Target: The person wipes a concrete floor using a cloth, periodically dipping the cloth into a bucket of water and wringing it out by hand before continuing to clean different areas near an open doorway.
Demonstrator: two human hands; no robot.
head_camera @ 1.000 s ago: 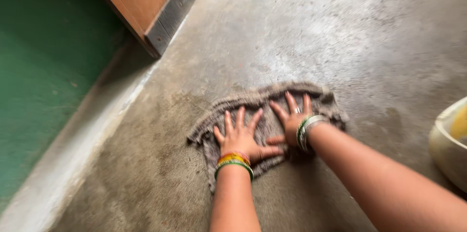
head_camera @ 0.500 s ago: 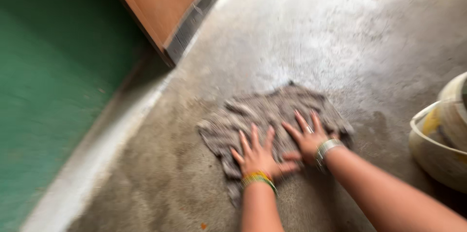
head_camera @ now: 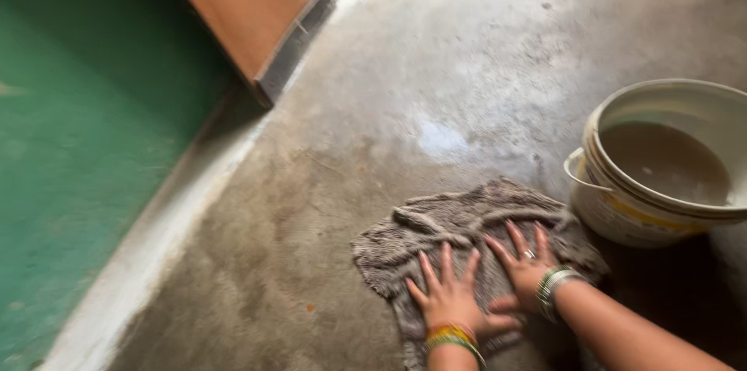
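Both hands, left hand (head_camera: 450, 295) and right hand (head_camera: 523, 262), fingers spread, press flat on the grey rag (head_camera: 459, 231) on the concrete floor (head_camera: 436, 67); white bucket (head_camera: 661, 207) of murky water sits just beside the rag's right edge.

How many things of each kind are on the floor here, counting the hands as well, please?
Hands: 2, left hand and right hand
Grey cloth: 1
White bucket of murky water: 1
Total: 4
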